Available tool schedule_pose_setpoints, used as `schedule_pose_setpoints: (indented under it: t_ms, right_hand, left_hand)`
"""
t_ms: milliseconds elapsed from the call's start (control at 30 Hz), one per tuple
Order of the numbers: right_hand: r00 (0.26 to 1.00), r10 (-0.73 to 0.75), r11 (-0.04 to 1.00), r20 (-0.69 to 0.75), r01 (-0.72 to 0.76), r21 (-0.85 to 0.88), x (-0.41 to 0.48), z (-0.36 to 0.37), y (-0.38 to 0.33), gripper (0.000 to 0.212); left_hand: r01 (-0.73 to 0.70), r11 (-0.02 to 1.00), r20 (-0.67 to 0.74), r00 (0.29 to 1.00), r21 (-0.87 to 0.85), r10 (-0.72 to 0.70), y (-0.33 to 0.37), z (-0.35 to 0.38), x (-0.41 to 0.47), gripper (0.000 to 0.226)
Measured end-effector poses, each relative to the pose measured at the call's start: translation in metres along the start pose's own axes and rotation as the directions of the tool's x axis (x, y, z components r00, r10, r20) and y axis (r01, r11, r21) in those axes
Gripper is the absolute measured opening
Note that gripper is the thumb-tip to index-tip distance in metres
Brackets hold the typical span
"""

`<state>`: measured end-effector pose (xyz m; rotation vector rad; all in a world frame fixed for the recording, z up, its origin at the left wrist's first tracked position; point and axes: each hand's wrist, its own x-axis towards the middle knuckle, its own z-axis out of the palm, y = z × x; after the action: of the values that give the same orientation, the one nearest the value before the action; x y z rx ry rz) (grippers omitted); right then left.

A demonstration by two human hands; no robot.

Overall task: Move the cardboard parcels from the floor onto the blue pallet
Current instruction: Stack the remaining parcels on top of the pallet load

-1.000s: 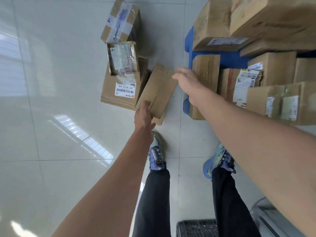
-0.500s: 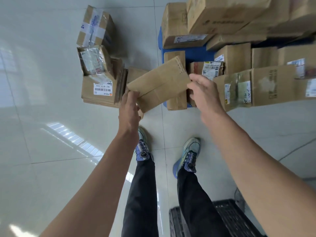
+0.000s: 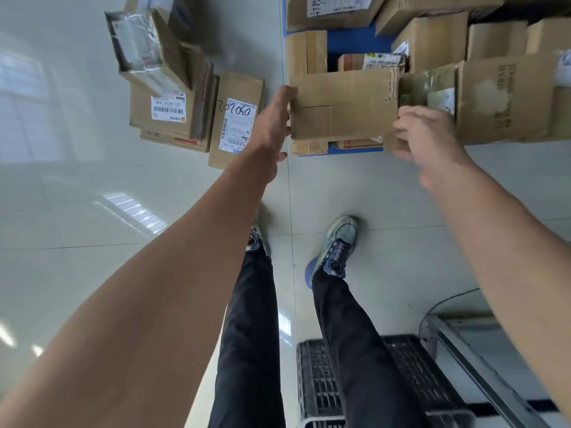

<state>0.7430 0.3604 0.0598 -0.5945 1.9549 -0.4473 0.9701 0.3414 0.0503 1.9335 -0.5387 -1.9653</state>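
Downward view from head height onto a pale, glossy tiled floor (image 3: pixel 77 211). At the far left, a stack of brown cardboard parcels (image 3: pixel 168 118) sits on the floor. Its large lower box bears a white barcode label, and a smaller box wrapped in clear plastic (image 3: pixel 139 47) leans tilted on top. Just right of the stack and touching it, a flat brown parcel with a white label and handwritten marks (image 3: pixel 236 118) lies on the floor.

Next comes the left hand (image 3: pixel 272 122), at the end of a bare arm reaching forward. It clasps the left edge of a flat, plain brown cardboard parcel (image 3: pixel 343 103), held level between both hands. This held parcel is over the near left corner of the blue plastic pallet (image 3: pixel 349 44), above parcels already standing there. Whether it rests on them cannot be told. The right hand (image 3: pixel 429 134) grips the parcel's near right corner with curled fingers.

The pallet is crowded with brown cartons. A long one with a white label (image 3: pixel 333 10) lies at the far edge. A parcel in crinkled clear plastic (image 3: pixel 429 88) sits just right of the held parcel. A big carton with dark printed lettering (image 3: pixel 506 100) stands at the right.

Nearer the viewer, two legs in dark trousers end in grey-green sneakers (image 3: pixel 338 242) on the tiles. A black slotted plastic crate (image 3: pixel 315 381) lies at the near edge, with a grey metal rail (image 3: pixel 482 366) to its right.
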Motion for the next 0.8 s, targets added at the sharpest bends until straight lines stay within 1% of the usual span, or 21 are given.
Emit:
schedule_pose_setpoints:
  t_ms: [67, 167, 233, 400, 600, 700, 800]
  right_hand:
    - [1.000, 0.000, 1.000, 0.007, 0.000, -0.003, 0.007, 0.000, 0.006, 0.014]
    - [1.000, 0.001, 1.000, 0.012, 0.000, -0.012, 0.015, -0.001, 0.012, 0.014]
    - [1.000, -0.004, 1.000, 0.014, 0.004, -0.005, 0.019, -0.003, 0.015, 0.014]
    - [1.000, -0.010, 1.000, 0.018, 0.010, 0.003, 0.024, -0.005, 0.015, 0.015]
    - [0.999, -0.016, 1.000, 0.029, 0.015, 0.010, 0.022, -0.006, 0.020, 0.018]
    - [0.999, -0.031, 0.999, 0.038, 0.031, 0.006, 0.019, -0.006, 0.023, 0.019]
    - [0.998, -0.043, 0.999, 0.039, 0.043, 0.008, 0.015, -0.005, 0.024, 0.017]
  left_hand:
    - [-0.005, 1.000, -0.005, 1.000, 0.019, 0.005, -0.002, 0.001, 0.004, 0.042]
    - [-0.020, 0.999, 0.001, 1.000, 0.030, 0.020, -0.004, 0.002, 0.009, 0.043]
    - [-0.030, 0.999, 0.015, 0.999, 0.034, 0.029, -0.007, 0.003, 0.010, 0.047]
    - [-0.024, 0.999, 0.040, 0.999, 0.026, 0.022, -0.013, 0.002, 0.012, 0.044]
    - [-0.016, 0.999, 0.028, 0.999, 0.033, 0.016, -0.022, 0.000, 0.012, 0.055]
    - [-0.013, 0.999, 0.037, 0.999, 0.035, 0.012, -0.024, -0.001, 0.012, 0.057]
    - [-0.015, 0.999, 0.041, 0.999, 0.040, 0.014, -0.027, -0.004, 0.011, 0.053]
